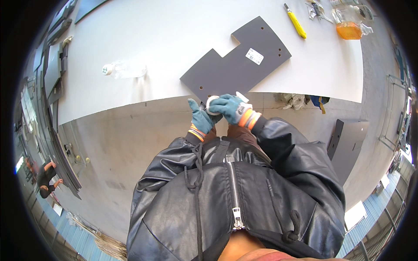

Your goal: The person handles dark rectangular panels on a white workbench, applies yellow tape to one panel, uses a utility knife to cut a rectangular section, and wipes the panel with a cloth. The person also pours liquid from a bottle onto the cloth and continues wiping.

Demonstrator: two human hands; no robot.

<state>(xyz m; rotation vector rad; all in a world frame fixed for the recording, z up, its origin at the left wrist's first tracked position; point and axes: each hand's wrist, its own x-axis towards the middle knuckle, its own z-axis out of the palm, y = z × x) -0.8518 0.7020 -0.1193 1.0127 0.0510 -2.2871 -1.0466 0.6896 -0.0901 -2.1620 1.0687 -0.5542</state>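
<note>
Both my hands wear blue-grey work gloves with orange cuffs, close together at the table's near edge. My right hand [231, 108] is closed on a small white round thing [212, 104], perhaps a roll; its kind is unclear. Beside it, my left hand [201, 119] has its thumb stretched up and apart, while its fingers reach partly out of sight beneath the right hand. Just beyond them lies a dark grey notched panel [237, 61] with several small holes. A white label [254, 56] sits on it, and its near corner is close to the hands.
On the white table [165, 26] are a clear bottle [126, 70], a yellow cutter knife [296, 24] and a bottle of orange liquid [349, 31]. Another dark panel [347, 143] stands at right. Far left, another person [47, 177] is beside long dark boards [54, 150].
</note>
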